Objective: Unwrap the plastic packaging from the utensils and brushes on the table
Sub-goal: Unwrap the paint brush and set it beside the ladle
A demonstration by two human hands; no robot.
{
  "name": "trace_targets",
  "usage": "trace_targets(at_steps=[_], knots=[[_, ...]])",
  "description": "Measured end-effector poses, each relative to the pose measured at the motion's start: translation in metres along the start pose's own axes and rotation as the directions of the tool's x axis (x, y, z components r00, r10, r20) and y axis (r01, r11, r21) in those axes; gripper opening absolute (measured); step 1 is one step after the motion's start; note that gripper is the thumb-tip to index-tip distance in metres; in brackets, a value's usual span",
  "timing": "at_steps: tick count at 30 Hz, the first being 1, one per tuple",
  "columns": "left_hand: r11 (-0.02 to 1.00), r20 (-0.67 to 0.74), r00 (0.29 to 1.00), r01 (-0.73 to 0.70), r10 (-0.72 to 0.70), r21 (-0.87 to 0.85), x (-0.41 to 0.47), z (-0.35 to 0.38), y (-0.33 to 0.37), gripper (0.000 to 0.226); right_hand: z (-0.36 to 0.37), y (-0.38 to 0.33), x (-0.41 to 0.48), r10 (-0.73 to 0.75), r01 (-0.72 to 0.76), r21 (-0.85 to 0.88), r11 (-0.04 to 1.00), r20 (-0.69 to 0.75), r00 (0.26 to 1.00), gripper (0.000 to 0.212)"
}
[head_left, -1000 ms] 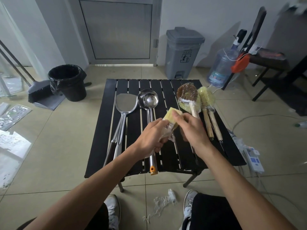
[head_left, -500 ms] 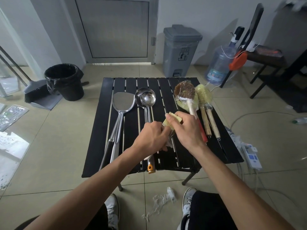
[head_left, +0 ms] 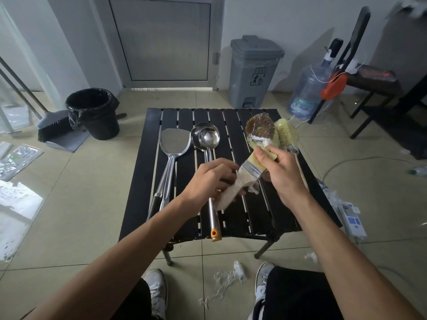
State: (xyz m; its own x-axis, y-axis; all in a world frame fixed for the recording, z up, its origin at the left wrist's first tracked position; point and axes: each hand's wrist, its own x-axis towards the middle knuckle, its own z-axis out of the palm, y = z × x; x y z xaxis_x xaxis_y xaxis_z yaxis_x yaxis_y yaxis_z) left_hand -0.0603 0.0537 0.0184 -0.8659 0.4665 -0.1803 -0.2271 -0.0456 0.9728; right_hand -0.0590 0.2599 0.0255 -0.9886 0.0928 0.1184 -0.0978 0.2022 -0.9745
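Above table (head_left: 231, 116): left hand (head_left: 208, 179) grips paintbrush (head_left: 250, 169) handle, right hand (head_left: 285, 173) pinches bristles.

The bare left forearm (head_left: 138, 239) and right forearm (head_left: 335, 232) reach from the near edge and converge over the middle. The left hand (head_left: 209, 181), palm down, curls its fingers round a paintbrush (head_left: 250, 170) handle. The right hand (head_left: 284, 172) pinches the bristle end, thumb on top.

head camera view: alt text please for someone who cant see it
A person's left hand grips the plastic-wrapped handle of a paintbrush while the right hand pinches its bristles, above a black slatted table. On the table lie a steel spatula, nested ladles and wrapped scrub brushes.
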Motion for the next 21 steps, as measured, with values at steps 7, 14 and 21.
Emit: trace_targets(at_steps=[7,14,21], knots=[[0.997,0.097,0.993,-0.069,0.067,0.019,0.004,0.012,-0.005,0.034,0.003,-0.002,-0.001,0.045,-0.051,0.077,0.996,0.078,0.996,0.039],[0.988,0.117,0.989,-0.077,0.093,-0.132,0.003,0.013,-0.005,0.023,0.001,-0.007,0.000,0.151,-0.203,0.334,0.920,0.176,0.973,0.033],[0.959,0.107,0.953,-0.282,0.284,-0.040,0.001,0.014,-0.004,0.024,-0.001,-0.006,0.001,0.151,-0.221,0.424,0.878,0.191,0.970,0.027]])
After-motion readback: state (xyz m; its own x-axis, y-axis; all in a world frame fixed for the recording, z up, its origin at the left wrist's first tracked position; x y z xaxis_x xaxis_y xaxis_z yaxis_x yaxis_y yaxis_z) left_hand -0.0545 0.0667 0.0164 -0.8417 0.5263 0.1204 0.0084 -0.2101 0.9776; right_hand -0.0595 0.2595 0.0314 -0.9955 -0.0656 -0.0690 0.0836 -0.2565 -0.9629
